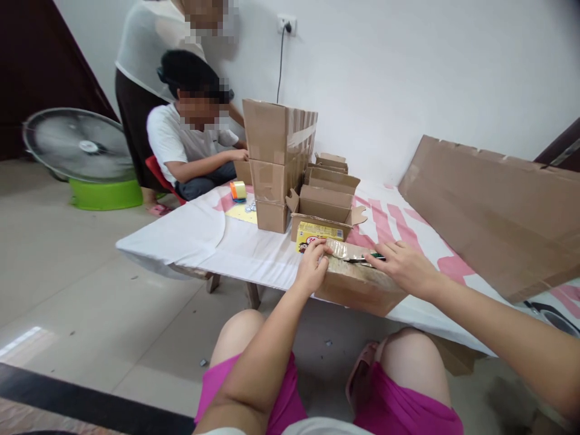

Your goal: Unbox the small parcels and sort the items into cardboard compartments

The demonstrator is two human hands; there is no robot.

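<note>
Cardboard box [360, 289] under left hand [312, 266]; tool [366, 260] partly hidden by right hand [402, 264]

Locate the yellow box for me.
In the head view, the yellow box sits slightly right of centre on the table, between the nearest open carton and the left hand.

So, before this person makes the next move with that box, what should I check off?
1. Left hand on the cardboard box: ok, touching its left end.
2. Right hand holding the slim tool: ok, at the box's top.
3. Tool tip apart from the left fingers: ok, a gap shows.
4. Box fully supported: cannot tell; it sits at the near edge of the covered table.
5. Free space behind the box: not ok, the yellow box stands close behind.
6. Seated co-worker's hand away: ok, beyond the tall stack.
</note>
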